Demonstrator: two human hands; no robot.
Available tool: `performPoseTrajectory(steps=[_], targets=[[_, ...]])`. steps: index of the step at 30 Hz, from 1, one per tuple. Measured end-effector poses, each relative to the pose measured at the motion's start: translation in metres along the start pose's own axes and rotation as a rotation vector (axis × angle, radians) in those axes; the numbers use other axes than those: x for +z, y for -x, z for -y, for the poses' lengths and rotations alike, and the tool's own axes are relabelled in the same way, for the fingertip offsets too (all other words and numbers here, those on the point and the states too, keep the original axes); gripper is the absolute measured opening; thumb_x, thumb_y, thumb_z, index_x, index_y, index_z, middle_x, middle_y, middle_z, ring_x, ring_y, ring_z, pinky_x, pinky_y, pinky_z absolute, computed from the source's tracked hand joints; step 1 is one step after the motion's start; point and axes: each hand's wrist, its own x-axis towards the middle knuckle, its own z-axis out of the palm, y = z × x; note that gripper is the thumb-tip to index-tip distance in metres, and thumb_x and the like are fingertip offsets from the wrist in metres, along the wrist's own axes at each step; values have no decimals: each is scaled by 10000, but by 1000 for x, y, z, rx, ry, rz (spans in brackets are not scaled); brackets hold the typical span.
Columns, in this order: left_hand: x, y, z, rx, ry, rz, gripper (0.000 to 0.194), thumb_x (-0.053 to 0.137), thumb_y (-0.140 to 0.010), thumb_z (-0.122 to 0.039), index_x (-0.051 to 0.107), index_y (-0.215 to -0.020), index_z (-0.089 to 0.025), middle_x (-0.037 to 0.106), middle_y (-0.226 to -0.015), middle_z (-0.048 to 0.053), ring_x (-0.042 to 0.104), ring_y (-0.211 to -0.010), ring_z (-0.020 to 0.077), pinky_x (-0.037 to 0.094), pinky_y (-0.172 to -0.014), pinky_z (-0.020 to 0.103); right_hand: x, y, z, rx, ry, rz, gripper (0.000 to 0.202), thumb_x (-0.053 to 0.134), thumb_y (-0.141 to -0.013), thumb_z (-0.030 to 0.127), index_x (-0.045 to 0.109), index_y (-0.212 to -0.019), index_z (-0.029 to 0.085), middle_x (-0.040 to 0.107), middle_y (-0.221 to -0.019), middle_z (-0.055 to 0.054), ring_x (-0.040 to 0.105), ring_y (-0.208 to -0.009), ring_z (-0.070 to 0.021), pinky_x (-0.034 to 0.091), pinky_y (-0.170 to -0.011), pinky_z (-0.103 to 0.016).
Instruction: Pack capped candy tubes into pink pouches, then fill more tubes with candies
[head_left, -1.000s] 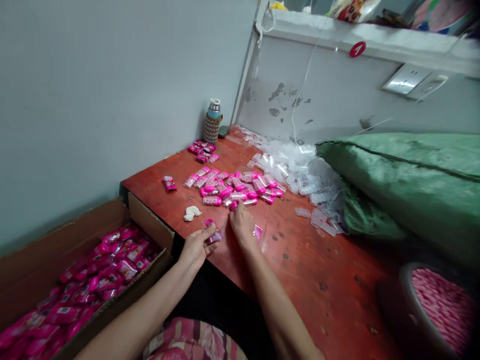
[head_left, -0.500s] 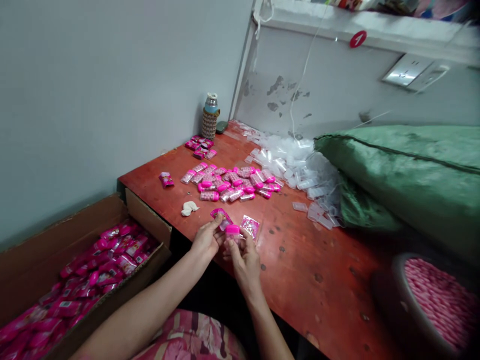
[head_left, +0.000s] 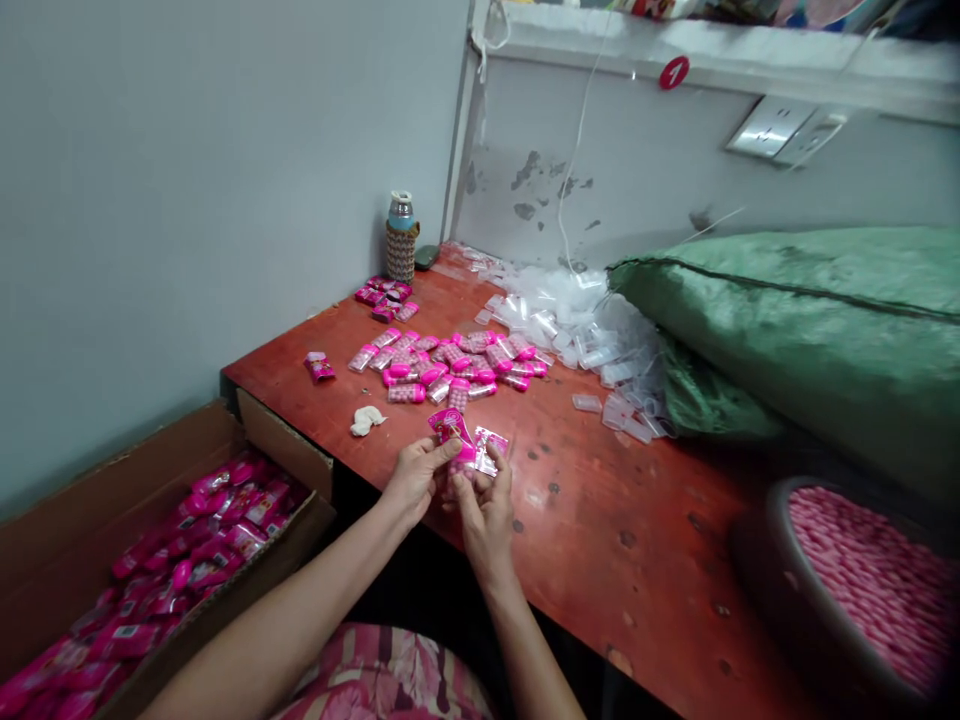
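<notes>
My left hand (head_left: 415, 480) is closed on a shiny pink printed wrapper (head_left: 451, 426), pinched between thumb and fingers. My right hand (head_left: 487, 515) grips a small clear bottle (head_left: 460, 468) of pink pellets, its pink cap upward. The wrapper's lower end meets the top of the bottle; whether it goes around or lies in front, I cannot tell. Both hands are over the table's near edge. Just beyond the right fingers lies a flat pink and silver printed piece (head_left: 492, 447). Farther back is a heap of pink-capped bottles (head_left: 450, 362).
A cardboard box (head_left: 289, 445) of wrapped bottles (head_left: 217, 545) stands at the left. On the red table (head_left: 585, 540) are a crumpled white scrap (head_left: 367, 420), wrapped packs (head_left: 319, 367), clear plastic containers (head_left: 577, 330) and a flask (head_left: 401, 240). Rightward are a green sack (head_left: 795, 330) and a tub (head_left: 780, 530) of pink pellets.
The wrapper and the bottle have come together, and the wrapper now covers part of the pink cap. The view has shifted slightly to the right.
</notes>
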Motion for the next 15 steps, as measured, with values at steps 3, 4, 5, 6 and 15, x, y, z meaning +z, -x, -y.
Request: performPoseTrajectory(steps=[3,4,5,6,15], targets=[[-2,-2,-2,-51,-33,32,248,700,-620,-292,537,-616,-106,556,-489,-1,494,-389,89,375,-364,197,-1,-1,0,-27,23,0,565,554,-776,265,276,-1267,241,594,-733,9,567,-551,-119,506,-525,-242],[-2,-2,-3,-65,-53,57,258,685,-634,-311,534,-594,-105,547,-477,0,481,-371,89,365,-351,203,-2,-2,0,-16,-1,9,571,554,-777,266,266,-1269,243,590,-727,13,567,-552,-119,504,-512,-239],[-3,-2,-5,-74,-79,88,274,669,-647,-332,533,-576,-105,537,-463,0,467,-352,90,352,-335,209,-2,-3,-1,4,-46,30,578,551,-779,268,250,-1273,248,587,-721,17,567,-551,-119,500,-492,-235],[-4,-3,-7,-81,-110,120,287,656,-657,-348,536,-566,-104,531,-453,1,458,-338,93,341,-322,213,-3,-5,-1,30,-108,62,587,546,-784,271,229,-1277,253,584,-714,22,567,-544,-118,493,-468,-228],[-5,-3,-7,-63,-279,149,248,679,-634,-313,618,-620,-73,550,-496,21,477,-403,95,367,-372,215,-5,-10,1,36,-176,45,620,584,-758,244,248,-1278,273,582,-695,38,556,-530,-108,487,-469,-218]])
